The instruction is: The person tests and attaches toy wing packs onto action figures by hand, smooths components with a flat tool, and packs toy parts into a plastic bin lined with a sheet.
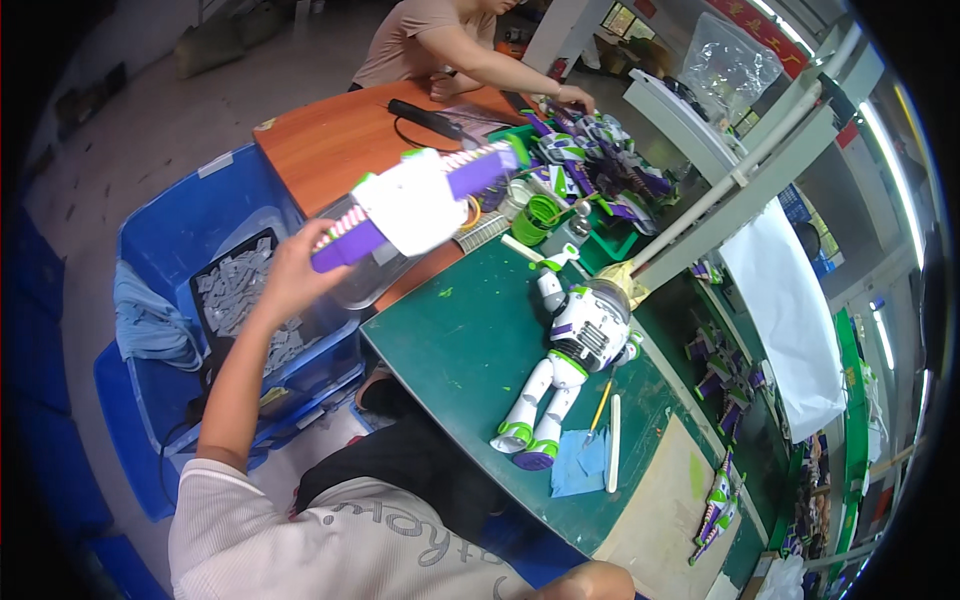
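Raised over the left side of the bench, my left hand (298,270) grips one purple end of a toy wing pack (408,205). The pack has a white middle, purple wings with red-and-white stripes, and green tips. My right hand is out of view; only a bare part of the right arm (590,582) shows at the lower edge. On the green bench lies a white, green and purple toy astronaut figure (585,335), on its front or back, I cannot tell which. By its feet are a blue cloth (578,465), a thin yellow-handled brush (600,412) and a white strip (613,440).
Blue bins (175,215) stand left, one holding a tray of grey parts (238,285). Across the orange table (320,130), a co-worker's hand (575,97) reaches toward piled toy parts (610,160). A green cup (540,215) and bottle (572,232) stand near a slanted metal post (740,175).
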A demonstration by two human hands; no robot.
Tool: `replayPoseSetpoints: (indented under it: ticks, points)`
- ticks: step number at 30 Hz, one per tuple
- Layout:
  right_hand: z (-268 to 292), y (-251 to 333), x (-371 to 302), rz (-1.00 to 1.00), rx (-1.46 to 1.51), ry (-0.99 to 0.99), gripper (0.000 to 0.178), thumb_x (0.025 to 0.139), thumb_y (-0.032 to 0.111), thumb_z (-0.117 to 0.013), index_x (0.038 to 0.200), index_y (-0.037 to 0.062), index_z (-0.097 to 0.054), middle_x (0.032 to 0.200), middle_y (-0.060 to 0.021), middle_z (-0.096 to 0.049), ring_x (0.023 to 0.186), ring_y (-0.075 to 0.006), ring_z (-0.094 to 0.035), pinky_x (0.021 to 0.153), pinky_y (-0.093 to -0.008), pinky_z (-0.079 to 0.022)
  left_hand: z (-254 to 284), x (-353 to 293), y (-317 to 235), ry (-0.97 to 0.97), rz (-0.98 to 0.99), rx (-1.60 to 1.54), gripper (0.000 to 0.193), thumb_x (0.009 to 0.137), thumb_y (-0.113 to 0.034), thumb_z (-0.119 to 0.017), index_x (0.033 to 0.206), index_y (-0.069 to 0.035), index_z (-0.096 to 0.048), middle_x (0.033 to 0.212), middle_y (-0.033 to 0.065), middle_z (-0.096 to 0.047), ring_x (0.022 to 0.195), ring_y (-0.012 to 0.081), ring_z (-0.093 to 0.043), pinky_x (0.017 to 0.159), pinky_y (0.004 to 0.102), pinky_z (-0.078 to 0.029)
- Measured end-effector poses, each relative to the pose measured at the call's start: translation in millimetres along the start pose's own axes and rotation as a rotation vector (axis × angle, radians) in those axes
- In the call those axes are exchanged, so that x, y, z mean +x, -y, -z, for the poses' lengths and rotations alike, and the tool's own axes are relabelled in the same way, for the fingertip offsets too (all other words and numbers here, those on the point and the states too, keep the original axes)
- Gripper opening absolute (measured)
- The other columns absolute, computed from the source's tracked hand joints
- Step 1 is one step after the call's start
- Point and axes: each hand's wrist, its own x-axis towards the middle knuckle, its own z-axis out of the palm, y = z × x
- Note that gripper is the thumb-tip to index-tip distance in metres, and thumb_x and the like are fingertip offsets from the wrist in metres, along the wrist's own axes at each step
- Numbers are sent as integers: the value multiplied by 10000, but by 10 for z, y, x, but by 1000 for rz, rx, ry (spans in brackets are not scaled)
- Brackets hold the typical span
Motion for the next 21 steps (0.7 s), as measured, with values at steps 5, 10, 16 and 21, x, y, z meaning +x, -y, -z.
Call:
replayPoseSetpoints:
  ticks: [5, 10, 16, 21]
  points:
    - [148, 89, 52, 57, -22, 0, 247, 799, 302, -558, 993, 163, -622, 1105, -10, -590, 1030, -198, -541, 947, -428, -287, -178, -40, -303, 153, -173, -77, 464, 655, -152, -728, 1067, -36, -548, 832, 137, -642, 760, 260, -652, 689, 314, -498]
    - [379, 268, 295, 305, -64, 39, 257, 806, 312, -551, 1006, 170, -627, 1123, -6, -591, 1051, -195, -542, 968, -431, -281, -465, -176, -622, 271, -249, -222, 472, 644, -166, -756, 1055, -42, -560, 862, 135, -646, 775, 262, -652, 692, 322, -504]
    - [22, 698, 688, 812, -256, 68, 269, 815, 325, -542, 1022, 179, -632, 1146, 0, -593, 1076, -192, -543, 993, -434, -275, -822, -564, -1068, 591, -30, -514, 488, 722, -167, -740, 1088, -44, -440, 877, 135, -647, 688, 193, -656, 599, 300, -509]
    - [-671, 574, 946, 777, -521, -58, 252, 828, 270, -528, 1048, 195, -625, 1205, 17, -570, 1171, -166, -489, 1033, -458, -238, -974, -1059, -1460, 893, 181, -932, 416, 848, -30, -569, 1143, -27, -276, 800, 103, -600, 566, 134, -598, 482, 252, -474]
